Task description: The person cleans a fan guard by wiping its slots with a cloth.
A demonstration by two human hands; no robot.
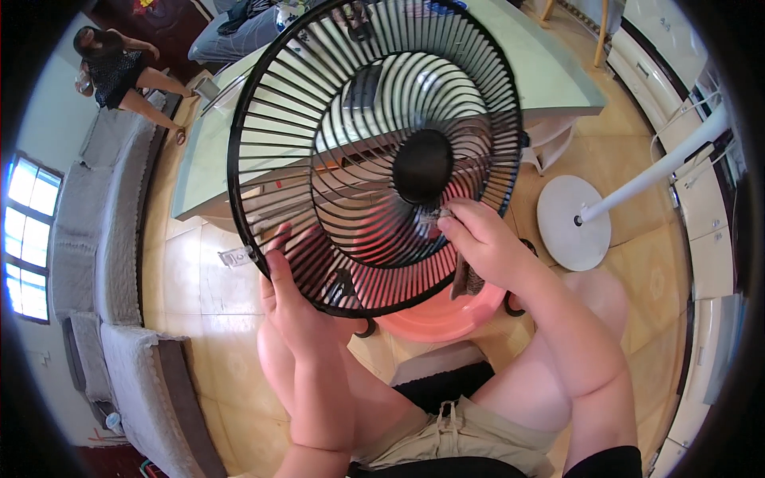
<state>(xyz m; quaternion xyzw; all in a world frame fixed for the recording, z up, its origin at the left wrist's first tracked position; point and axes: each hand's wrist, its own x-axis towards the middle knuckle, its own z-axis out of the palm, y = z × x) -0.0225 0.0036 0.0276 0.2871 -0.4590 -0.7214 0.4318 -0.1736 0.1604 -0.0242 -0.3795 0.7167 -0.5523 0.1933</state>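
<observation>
A black wire fan grille point(235, 149) is held up tilted before me, with a round black cap point(423, 166) at its centre. My left hand point(293, 293) grips its lower-left rim, thumb on the near side. Close by, a clear plastic clip point(236, 257) sticks out from that rim. Just below the cap, my right hand point(487, 242) pinches a bit of greyish cloth against the wires. What looks like more of this cloth, a brownish hanging part point(469, 281), drops below the hand. Under the grille stands a pink plastic basin point(442, 322), partly hidden by it.
A pale-topped table point(550, 83) lies beyond the grille. To the right, a white round base point(568, 233) carries a slanting white pole point(657, 167), near cream cabinets point(705, 263). Grey-covered sofas point(122, 239) line the left. A person point(116, 71) stands at the far left.
</observation>
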